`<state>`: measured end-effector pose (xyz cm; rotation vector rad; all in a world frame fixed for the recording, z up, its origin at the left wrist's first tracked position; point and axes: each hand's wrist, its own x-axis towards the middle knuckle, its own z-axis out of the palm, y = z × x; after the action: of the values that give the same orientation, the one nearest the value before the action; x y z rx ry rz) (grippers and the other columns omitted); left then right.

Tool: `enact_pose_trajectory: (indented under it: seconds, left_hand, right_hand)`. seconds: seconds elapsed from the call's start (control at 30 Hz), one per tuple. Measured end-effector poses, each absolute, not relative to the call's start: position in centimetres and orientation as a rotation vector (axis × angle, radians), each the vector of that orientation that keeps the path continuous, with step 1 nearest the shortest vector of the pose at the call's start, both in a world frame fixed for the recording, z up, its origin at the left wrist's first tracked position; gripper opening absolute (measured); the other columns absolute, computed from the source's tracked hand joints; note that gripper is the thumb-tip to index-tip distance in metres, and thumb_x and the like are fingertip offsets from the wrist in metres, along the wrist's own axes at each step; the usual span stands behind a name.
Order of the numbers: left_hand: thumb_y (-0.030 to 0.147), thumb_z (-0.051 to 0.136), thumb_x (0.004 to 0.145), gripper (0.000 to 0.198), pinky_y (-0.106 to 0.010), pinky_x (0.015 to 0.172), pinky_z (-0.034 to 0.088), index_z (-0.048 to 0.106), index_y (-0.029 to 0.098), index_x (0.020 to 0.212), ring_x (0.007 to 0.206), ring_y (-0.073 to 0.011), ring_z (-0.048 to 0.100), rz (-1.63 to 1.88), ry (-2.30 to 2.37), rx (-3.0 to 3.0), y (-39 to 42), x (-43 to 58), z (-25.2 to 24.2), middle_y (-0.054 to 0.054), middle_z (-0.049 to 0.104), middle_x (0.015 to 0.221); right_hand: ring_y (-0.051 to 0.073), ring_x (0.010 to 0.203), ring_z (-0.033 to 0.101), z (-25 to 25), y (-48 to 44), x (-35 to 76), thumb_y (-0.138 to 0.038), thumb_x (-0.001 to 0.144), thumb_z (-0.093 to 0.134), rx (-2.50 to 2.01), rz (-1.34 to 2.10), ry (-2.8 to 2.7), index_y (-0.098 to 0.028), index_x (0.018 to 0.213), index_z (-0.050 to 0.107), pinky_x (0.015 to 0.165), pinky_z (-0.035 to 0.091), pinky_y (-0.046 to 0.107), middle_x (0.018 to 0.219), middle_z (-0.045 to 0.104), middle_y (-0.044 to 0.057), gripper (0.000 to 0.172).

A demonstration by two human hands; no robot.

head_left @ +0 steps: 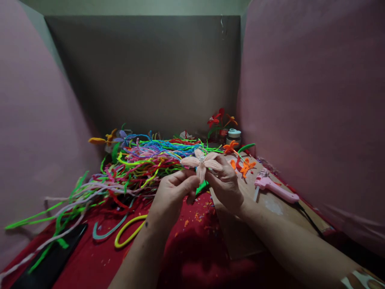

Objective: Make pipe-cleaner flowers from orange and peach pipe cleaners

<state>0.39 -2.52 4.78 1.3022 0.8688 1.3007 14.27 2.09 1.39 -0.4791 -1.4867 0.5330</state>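
A pale peach pipe-cleaner flower (201,161) with several petals is held up in front of me, its centre whitish and shiny. From the right, my right hand (226,182) pinches it by the petals on that side. My left hand (179,188) is closed just below the flower's left petal, its thumb and fingers at the underside. A short green piece (202,188) shows below the flower, between the hands; whether it is joined to the flower, I cannot tell. The fingertips behind the petals are partly hidden.
Behind the hands spreads a heap of coloured pipe cleaners (144,160). On the right, a pink glue gun (276,189) and orange flowers (247,166) lie on a cardboard sheet (237,241). A lidded jar (234,137) stands at the back; a black flat object (51,257) lies left.
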Motion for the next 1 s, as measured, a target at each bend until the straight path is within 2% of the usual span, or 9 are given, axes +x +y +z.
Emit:
enact_pose_trajectory:
  seconds: [0.13, 0.43, 0.6, 0.83, 1.0]
  left_hand:
    - [0.027, 0.073, 0.067, 0.016, -0.020, 0.048, 0.030, 0.072, 0.013, 0.074, 0.049, -0.0056, 0.039, 1.285, 0.959, 1.365, -2.7, 0.9, 4.6, 0.000, 0.057, 0.059]
    - [0.021, 0.071, 0.068, 0.006, -0.020, 0.050, 0.030, 0.070, 0.016, 0.065, 0.050, -0.0060, 0.037, 1.375, 0.866, 1.348, -3.0, 1.4, 4.5, 0.003, 0.050, 0.053]
    - [0.020, 0.073, 0.063, 0.006, -0.021, 0.049, 0.031, 0.070, 0.015, 0.062, 0.049, -0.0063, 0.037, 1.393, 0.902, 1.337, -2.9, 1.5, 4.4, 0.003, 0.051, 0.051]
    - [0.022, 0.073, 0.067, 0.013, -0.018, 0.046, 0.031, 0.068, 0.013, 0.075, 0.048, -0.0041, 0.039, 1.160, 0.910, 1.353, -2.2, 0.0, 4.9, 0.001, 0.057, 0.062]
    - [0.026, 0.075, 0.066, 0.019, -0.014, 0.044, 0.033, 0.066, 0.013, 0.078, 0.047, -0.0030, 0.043, 1.368, 0.847, 0.986, -1.5, -0.9, 5.0, 0.002, 0.057, 0.063]
  right_hand:
    - [0.019, 0.091, 0.054, 1.4, 2.1, 14.3, -0.023, 0.085, 0.059, -0.472, 0.508, -1.498, -0.021, 0.078, 0.062, 0.084, 0.044, 0.037, 0.090, 0.053, 0.004, 0.008]
    - [0.019, 0.092, 0.053, 1.2, 2.0, 14.2, -0.025, 0.084, 0.059, -0.476, 0.497, -1.520, -0.021, 0.076, 0.062, 0.084, 0.044, 0.038, 0.090, 0.053, 0.005, 0.010]
    - [0.020, 0.092, 0.054, 1.2, 2.0, 14.2, -0.028, 0.085, 0.058, -0.466, 0.500, -1.513, -0.021, 0.074, 0.062, 0.081, 0.045, 0.037, 0.090, 0.052, 0.005, 0.013]
    - [0.019, 0.088, 0.053, 1.5, 2.0, 14.3, -0.025, 0.084, 0.059, -0.466, 0.489, -1.482, -0.021, 0.077, 0.059, 0.076, 0.047, 0.035, 0.087, 0.052, 0.005, 0.008]
    - [0.019, 0.089, 0.053, 1.3, 2.0, 14.3, -0.019, 0.083, 0.058, -0.482, 0.414, -1.495, -0.021, 0.079, 0.058, 0.076, 0.045, 0.036, 0.088, 0.053, 0.005, 0.005]
